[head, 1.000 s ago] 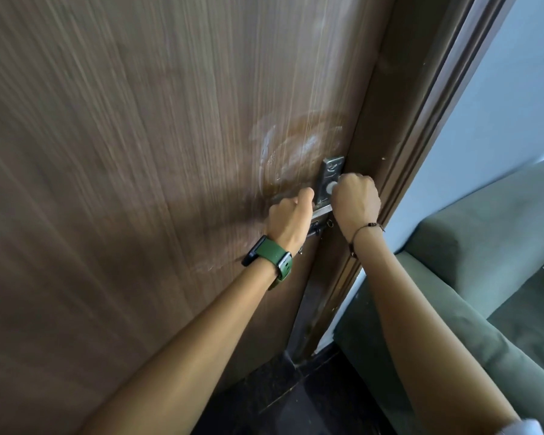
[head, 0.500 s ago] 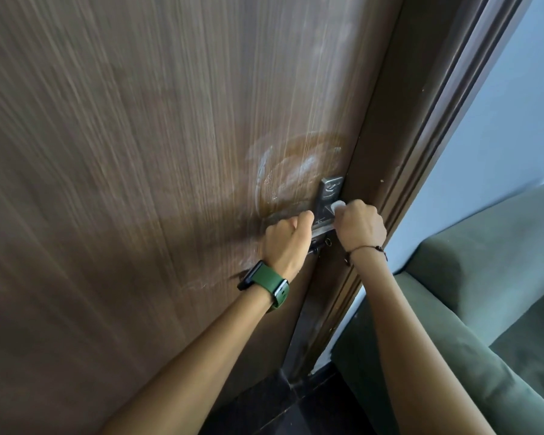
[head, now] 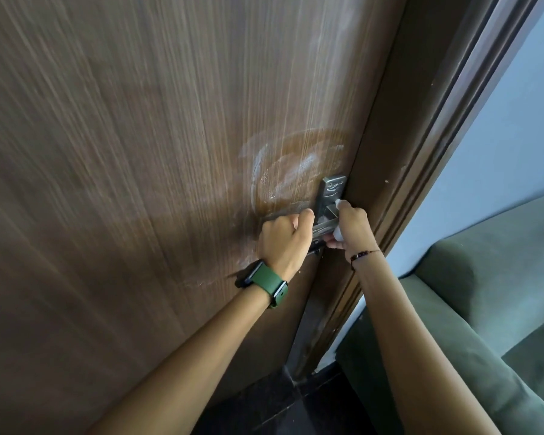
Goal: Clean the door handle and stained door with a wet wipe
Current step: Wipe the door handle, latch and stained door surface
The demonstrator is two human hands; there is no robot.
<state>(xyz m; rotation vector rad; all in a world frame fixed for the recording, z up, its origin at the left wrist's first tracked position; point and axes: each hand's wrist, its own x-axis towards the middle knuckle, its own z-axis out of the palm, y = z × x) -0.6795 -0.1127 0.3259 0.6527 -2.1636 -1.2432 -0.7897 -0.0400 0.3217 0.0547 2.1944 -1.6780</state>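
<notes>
- Head view: the left hand point(head: 285, 235) is curled into a fist around the lever of the door handle point(head: 322, 226). Most of the lever is hidden inside the grip. I judge that this hold steadies the lever so it does not swing under rubbing.
- The right hand point(head: 350, 226) is closed on a bunched white wet wipe point(head: 339, 233). Bits of the wipe show above the knuckles and below the palm, pressed where the lever meets the metal backplate point(head: 332, 191). Bunching probably lets the wipe reach into that corner.
- The brown wood-grain door point(head: 139, 152) carries a whitish smeared stain point(head: 283, 174) just left of the backplate, above the left hand. It reads as not yet wiped off, so the handle looks like the step in hand and the stain remains.
- A fainter pale streak point(head: 201, 282) lies on the door near the green wristwatch point(head: 264, 285).
- The door frame point(head: 421, 152) stands just right of the backplate, so the right hand works in a narrow space.
- A green sofa point(head: 484, 293) sits beyond the frame, clear of both arms.
</notes>
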